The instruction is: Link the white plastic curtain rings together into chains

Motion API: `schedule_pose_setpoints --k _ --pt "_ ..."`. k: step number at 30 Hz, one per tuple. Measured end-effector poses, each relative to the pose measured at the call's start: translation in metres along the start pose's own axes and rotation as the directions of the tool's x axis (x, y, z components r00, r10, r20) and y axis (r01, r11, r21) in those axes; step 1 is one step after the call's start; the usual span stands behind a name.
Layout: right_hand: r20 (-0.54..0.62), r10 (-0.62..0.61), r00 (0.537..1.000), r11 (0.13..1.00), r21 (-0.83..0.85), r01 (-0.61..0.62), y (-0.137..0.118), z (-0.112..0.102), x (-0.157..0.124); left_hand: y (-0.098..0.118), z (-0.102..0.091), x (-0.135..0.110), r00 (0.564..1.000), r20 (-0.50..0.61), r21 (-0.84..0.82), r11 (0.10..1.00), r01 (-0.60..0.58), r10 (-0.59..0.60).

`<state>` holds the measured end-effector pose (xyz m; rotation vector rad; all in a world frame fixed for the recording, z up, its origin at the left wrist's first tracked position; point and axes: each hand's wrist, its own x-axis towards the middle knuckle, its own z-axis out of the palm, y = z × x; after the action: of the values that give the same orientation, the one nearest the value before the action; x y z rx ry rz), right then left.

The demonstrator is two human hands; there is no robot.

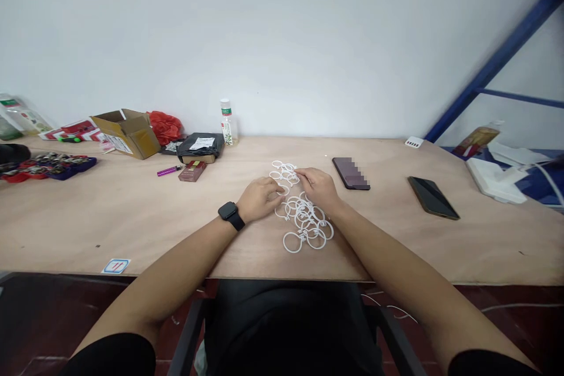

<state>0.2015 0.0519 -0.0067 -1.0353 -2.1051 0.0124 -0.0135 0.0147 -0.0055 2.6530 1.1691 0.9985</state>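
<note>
Several thin white plastic rings [292, 242] with small tabs lie in an overlapping pile on the wooden table before me. A smaller cluster of the same rings [277, 175] lies just beyond, by my fingertips. My left hand [259, 198], with a black watch on the wrist, is closed, its thumb and fingers around the edge of one white ring [284, 190]. At the right of the far cluster, my right hand [321, 189] pinches the edge of a white ring between thumb and forefinger. Its other fingers are curled and partly hidden.
Right of the rings lie a phone [343, 173] and another dark phone [433, 197], with a white charger box [496, 181] farther right. At the back left stand a bottle [227, 123], a black package [200, 145], an open carton [127, 134], a cigarette pack [192, 171] and a purple lighter [168, 171].
</note>
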Motion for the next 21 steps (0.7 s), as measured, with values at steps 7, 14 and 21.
schedule_pose_setpoints --k 7,14,21 --pt "0.17 0.133 0.976 0.991 -0.006 -0.134 0.018 0.002 0.003 0.003 0.003 -0.002 0.965 0.263 0.003 1.0 -0.014 0.013" --pt "0.258 0.233 0.938 0.971 -0.013 -0.238 0.019 -0.012 0.005 0.007 0.002 -0.001 0.95 0.3 0.145 0.989 0.04 -0.083" --pt "0.468 0.301 0.831 0.952 -0.105 -0.286 0.034 -0.028 0.005 0.001 0.008 -0.005 0.975 0.223 0.114 0.993 -0.026 0.0"
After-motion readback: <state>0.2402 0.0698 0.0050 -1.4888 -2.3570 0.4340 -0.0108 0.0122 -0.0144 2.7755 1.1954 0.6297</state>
